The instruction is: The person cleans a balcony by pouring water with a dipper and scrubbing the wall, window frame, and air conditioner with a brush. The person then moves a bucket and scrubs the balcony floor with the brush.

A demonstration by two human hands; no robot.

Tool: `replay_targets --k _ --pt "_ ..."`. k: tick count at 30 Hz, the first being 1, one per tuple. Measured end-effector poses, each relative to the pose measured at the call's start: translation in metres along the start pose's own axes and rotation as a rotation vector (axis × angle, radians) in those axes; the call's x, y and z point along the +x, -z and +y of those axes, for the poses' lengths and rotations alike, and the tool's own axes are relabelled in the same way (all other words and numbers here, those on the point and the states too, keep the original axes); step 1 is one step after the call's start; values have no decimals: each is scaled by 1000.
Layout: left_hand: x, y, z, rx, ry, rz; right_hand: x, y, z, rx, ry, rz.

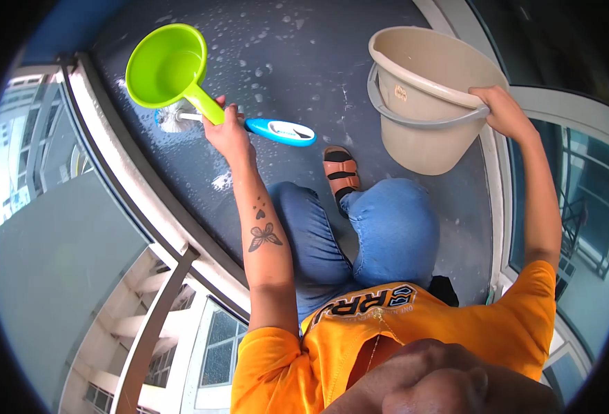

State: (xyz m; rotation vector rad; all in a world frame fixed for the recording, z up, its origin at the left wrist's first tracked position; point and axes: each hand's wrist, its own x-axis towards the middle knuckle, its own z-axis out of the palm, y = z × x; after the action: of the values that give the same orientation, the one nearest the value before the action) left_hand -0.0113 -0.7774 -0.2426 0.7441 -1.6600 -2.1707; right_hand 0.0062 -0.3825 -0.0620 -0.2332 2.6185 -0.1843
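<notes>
A green dipper [154, 67] is held by its handle in my left hand [228, 131], its round cup pointing up and away to the left. A toilet-type brush with a blue handle [280, 132] and white bristles [173, 119] passes behind the dipper's handle and that hand; whether my fingers also hold it cannot be told. On the right, my right hand [503, 114] grips the rim of a beige bucket [421, 131] beside its grey carrying handle. The bucket is tilted, and no water shows in it.
Wet, foamy spots cover parts of the dark floor [297, 41]. A pale ledge with glass panels [111, 131] runs along the left, and framed glass [560, 110] stands at the right. My bent knees [397, 228] and a sandalled foot [341, 172] are between my arms.
</notes>
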Motion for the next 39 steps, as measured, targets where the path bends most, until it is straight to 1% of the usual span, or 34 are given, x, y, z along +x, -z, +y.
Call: replay_targets --k 2,4,5,6,8,10,11,12,13,15,16,18,19,21,22,24,28,30,32,34,35,37,38,39 --pt "14 26 13 63 -24 -15 7 12 -31 37 64 37" --pt "23 52 44 203 5 -76 15 20 -62 99 141 71" --pt "28 64 58 211 -35 -102 21 20 -76 127 209 96" --pt "35 75 73 312 -104 -121 30 21 -89 138 230 93" --pt "48 93 103 416 -159 -131 49 21 -114 169 383 112" --pt "54 95 142 474 -225 -126 76 18 -136 187 460 94" --pt "53 95 156 433 -290 -95 88 13 -150 203 561 129" --pt "57 103 168 435 -306 -87 99 7 -164 219 661 162" --pt "58 108 179 455 -319 -74 113 1 -177 225 683 156" --pt "55 117 193 485 -331 -45 139 -13 -205 247 799 38" --pt "51 122 197 494 -337 -48 147 -20 -220 248 818 34" --pt "51 130 209 505 -348 -35 164 -25 -253 390 959 -76" --pt "50 135 213 523 -325 -40 172 -32 -267 388 976 -78" --pt "50 145 222 590 -297 -34 189 -48 -294 385 974 -238" --pt "49 148 224 593 -296 -22 198 -56 -305 383 984 -244" --pt "53 152 230 659 -290 -24 218 -68 -327 398 970 -363" --pt "56 154 227 587 -316 2 250 -96 -362 502 972 -465" --pt "61 157 224 589 -289 -2 267 -101 -375 429 861 -645" --pt "64 157 226 602 -296 -6 281 -102 -384 472 852 -648" --pt "65 156 229 655 -237 -34 297 -98 -389 516 834 -646" --pt "65 155 231 671 -204 -20 304 -96 -388 591 780 -697" --pt "66 153 232 643 -209 -20 318 -87 -383 728 683 -753" --pt "67 151 232 619 -205 -15 323 -84 -378 731 675 -748" --pt "67 150 233 614 -207 -21 326 -80 -373 699 657 -651"
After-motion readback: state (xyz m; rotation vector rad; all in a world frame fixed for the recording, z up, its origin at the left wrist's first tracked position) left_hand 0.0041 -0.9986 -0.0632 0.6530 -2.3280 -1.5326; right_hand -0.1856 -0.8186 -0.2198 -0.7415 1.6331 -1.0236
